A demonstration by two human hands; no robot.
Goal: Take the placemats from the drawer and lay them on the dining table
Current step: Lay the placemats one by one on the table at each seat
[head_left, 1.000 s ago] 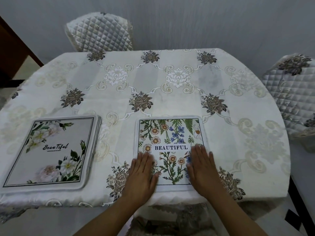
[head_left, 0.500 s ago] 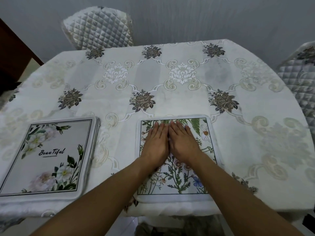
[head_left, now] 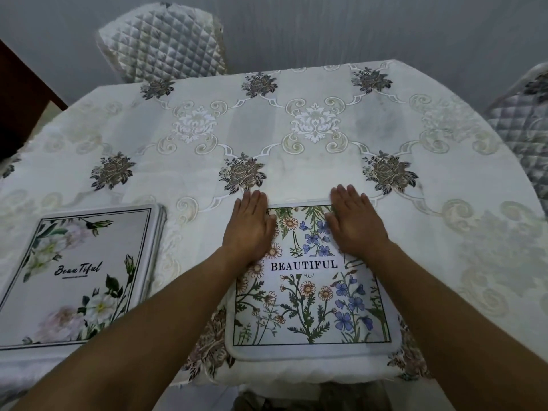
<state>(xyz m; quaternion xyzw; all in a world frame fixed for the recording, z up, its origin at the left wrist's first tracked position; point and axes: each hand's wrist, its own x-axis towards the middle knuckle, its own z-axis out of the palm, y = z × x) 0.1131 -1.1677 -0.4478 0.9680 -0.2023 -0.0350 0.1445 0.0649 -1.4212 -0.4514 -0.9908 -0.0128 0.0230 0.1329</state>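
— Where's the placemat?
— Under both palms, near the table's front edge. Left hand and right hand lie flat, fingers straight, gripping nothing.
— Advice?
— Smooth outward from the fingertips, pressing lightly so it doesn't slide.

The wildflower placemat bears "BEAUTIFUL" in black capitals on a white band across its middle. The white-rose placemat reads "Beau Tiful" in black script; the tiny line beneath is illegible.
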